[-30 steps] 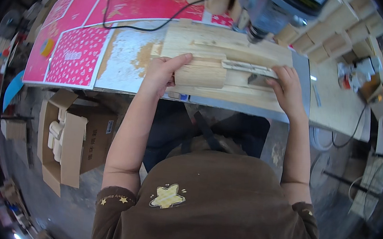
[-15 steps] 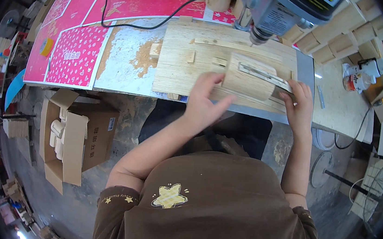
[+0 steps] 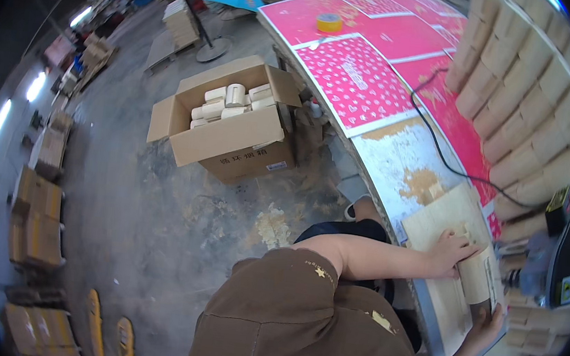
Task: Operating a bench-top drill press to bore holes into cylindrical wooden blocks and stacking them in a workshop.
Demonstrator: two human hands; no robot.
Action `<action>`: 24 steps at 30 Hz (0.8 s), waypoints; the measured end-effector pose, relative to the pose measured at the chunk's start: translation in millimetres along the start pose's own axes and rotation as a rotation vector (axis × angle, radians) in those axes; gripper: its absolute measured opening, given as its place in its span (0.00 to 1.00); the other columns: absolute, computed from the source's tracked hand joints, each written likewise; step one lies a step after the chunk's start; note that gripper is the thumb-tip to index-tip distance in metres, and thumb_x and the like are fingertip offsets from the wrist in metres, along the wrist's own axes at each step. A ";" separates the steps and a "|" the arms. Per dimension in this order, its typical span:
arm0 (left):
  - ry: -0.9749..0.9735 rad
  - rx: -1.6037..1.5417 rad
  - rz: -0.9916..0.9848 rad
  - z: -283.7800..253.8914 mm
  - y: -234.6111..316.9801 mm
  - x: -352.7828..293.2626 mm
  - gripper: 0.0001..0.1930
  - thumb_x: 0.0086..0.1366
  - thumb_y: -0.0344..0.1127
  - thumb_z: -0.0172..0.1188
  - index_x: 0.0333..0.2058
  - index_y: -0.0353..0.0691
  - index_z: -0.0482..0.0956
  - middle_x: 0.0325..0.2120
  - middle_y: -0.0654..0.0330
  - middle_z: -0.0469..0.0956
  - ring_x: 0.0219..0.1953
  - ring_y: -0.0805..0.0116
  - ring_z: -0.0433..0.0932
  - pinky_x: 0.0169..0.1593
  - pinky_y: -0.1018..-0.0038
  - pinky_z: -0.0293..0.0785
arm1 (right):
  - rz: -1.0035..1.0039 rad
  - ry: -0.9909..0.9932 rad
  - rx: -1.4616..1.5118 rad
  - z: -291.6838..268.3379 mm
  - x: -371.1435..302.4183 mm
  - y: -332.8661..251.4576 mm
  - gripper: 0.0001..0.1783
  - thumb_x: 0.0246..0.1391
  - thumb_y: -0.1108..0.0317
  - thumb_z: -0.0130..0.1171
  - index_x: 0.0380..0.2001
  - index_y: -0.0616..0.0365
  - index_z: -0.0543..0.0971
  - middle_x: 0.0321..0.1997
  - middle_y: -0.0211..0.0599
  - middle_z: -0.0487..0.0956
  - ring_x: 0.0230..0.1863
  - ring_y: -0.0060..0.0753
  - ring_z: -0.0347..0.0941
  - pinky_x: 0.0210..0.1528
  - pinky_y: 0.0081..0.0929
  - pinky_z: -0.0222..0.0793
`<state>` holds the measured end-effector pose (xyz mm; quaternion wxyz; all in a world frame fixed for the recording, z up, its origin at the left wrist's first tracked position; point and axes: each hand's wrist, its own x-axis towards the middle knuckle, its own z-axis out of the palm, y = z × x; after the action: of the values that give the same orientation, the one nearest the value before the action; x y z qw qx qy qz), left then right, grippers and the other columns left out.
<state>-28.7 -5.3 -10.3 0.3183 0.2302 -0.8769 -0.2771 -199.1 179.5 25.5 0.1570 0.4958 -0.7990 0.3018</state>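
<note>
A pale, rounded wooden block (image 3: 474,278) with a long slot lies on a flat wooden board (image 3: 426,224) at the right. At the block's far end, my left hand (image 3: 449,256) has its fingers bent together against the wood. My right hand (image 3: 486,326) grips the near end, thumb and fingers closed beside a dark patch there. A drill press (image 3: 565,256) stands just right of the block. Part of the block's far end is covered by my left fingers.
An open cardboard box (image 3: 250,150) of similar wooden pieces stands on the floor to the left. Stacked wooden pieces (image 3: 516,91) rise behind the pink-covered table (image 3: 409,52). A black cable (image 3: 435,138) crosses it, and a yellow tape roll (image 3: 329,22) sits at its far end.
My view has swung left toward the box and floor, so the bench now sits at the right. My left hand has gone from spread fingers to fingers bent on the block's end.
</note>
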 end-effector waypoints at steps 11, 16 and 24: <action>0.017 -0.344 0.119 2.2 -30.5 -8.8 0.40 0.33 0.32 0.70 0.51 0.38 0.68 0.36 0.55 0.71 0.44 0.58 0.69 0.57 0.59 0.54 | -0.064 0.000 -0.017 11.7 9.3 6.1 0.25 0.42 0.79 0.60 0.47 0.64 0.71 0.43 0.48 0.72 0.45 0.49 0.67 0.49 0.37 0.62; -0.025 -0.430 0.030 -1.9 -33.3 -4.6 0.38 0.31 0.34 0.72 0.48 0.41 0.72 0.34 0.56 0.71 0.43 0.57 0.69 0.57 0.58 0.53 | -0.013 -0.030 -0.012 10.6 13.4 3.2 0.25 0.42 0.78 0.60 0.48 0.62 0.70 0.44 0.48 0.72 0.47 0.49 0.67 0.49 0.37 0.62; -0.072 -0.166 0.045 -1.1 -33.3 7.3 0.32 0.28 0.38 0.74 0.40 0.49 0.76 0.31 0.62 0.70 0.42 0.62 0.68 0.55 0.58 0.51 | -0.067 -0.046 -0.040 1.2 10.6 4.3 0.25 0.46 0.73 0.60 0.49 0.62 0.70 0.48 0.47 0.72 0.50 0.47 0.66 0.52 0.36 0.62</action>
<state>-25.5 -34.5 -27.6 0.3107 0.1730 -0.8668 -0.3496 -207.7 172.7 29.0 0.1585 0.5258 -0.7912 0.2690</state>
